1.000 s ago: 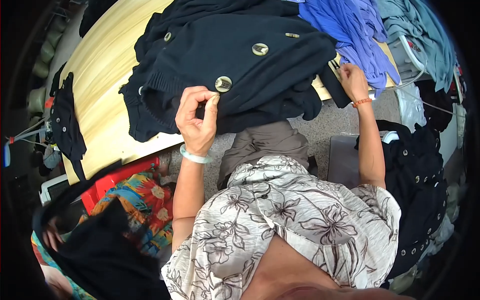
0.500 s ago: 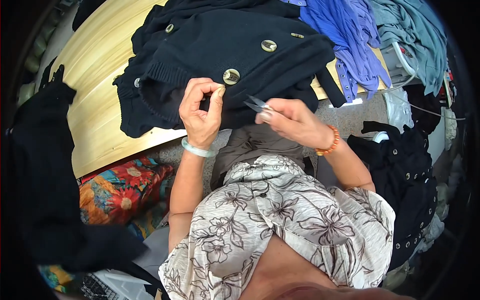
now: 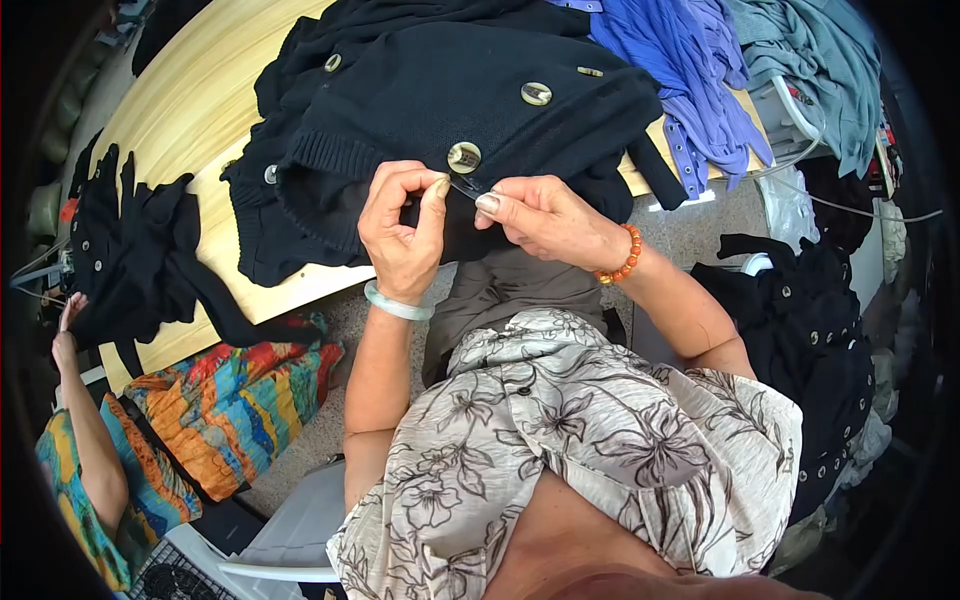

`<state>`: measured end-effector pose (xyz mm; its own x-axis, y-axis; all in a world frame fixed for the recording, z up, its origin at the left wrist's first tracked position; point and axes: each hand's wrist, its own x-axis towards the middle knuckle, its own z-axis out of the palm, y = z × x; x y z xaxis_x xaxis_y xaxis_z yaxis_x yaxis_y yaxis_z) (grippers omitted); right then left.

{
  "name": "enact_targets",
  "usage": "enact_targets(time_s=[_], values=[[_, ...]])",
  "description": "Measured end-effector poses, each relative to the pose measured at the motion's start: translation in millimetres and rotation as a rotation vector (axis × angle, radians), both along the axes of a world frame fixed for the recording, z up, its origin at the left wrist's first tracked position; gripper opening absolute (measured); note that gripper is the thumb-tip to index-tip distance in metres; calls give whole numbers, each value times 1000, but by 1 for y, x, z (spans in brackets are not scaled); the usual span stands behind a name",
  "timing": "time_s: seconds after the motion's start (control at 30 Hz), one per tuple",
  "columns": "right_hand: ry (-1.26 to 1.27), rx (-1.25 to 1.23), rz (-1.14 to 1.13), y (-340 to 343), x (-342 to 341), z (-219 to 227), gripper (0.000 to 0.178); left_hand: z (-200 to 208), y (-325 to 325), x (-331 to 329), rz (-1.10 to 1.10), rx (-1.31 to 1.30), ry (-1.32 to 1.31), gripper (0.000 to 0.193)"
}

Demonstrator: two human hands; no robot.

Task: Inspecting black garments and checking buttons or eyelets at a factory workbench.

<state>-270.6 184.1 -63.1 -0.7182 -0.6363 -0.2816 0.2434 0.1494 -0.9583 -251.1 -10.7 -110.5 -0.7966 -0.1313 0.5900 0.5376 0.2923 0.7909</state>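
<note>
A black knit cardigan point(image 3: 410, 95) with large brown-and-cream buttons lies spread on the table before me. Just below its nearest button point(image 3: 464, 157), my left hand point(image 3: 402, 230) pinches thumb and forefinger together; whatever is between them is too small to name. My right hand point(image 3: 555, 225) is closed around small thread snips point(image 3: 466, 187), their dark blades reaching toward the left fingertips. Most of the snips' body is hidden in the fingers. A second large button point(image 3: 536, 94) sits farther up the cloth, to the right.
The pale wooden table point(image 3: 190, 110) carries purple garments point(image 3: 690, 100) and a teal garment point(image 3: 810, 60) at the far right. More black buttoned knitwear point(image 3: 800, 340) hangs at my right. At the left, another person's hand point(image 3: 66, 325) is beside a black garment point(image 3: 140, 250).
My right hand has moved left, bringing the snips up to my left fingertips. At the left, the other person's black garment has dropped onto the table edge, exposing their arm.
</note>
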Motion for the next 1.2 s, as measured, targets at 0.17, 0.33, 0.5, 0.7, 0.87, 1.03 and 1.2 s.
enact_targets(time_s=[0.17,0.33,0.5,0.7,0.87,1.03,1.2], values=[[47,-12,-17,-1,0,0,37,1,0,2,-5,-7,1,5],[260,36,-52,-6,-2,-6,36,6,0,3,-5,-20,-17,6],[578,150,-149,-9,-4,-4,34,5,0,-1,-2,-43,-19,6],[797,350,-133,-7,-6,0,32,8,4,-2,35,-2,-75,6],[910,409,-125,-6,-4,1,32,11,5,0,47,-13,-78,6],[873,412,-145,-6,-2,1,27,10,5,-1,44,-25,-77,6],[912,398,-162,-6,-2,2,27,10,2,3,62,-25,-81,6]])
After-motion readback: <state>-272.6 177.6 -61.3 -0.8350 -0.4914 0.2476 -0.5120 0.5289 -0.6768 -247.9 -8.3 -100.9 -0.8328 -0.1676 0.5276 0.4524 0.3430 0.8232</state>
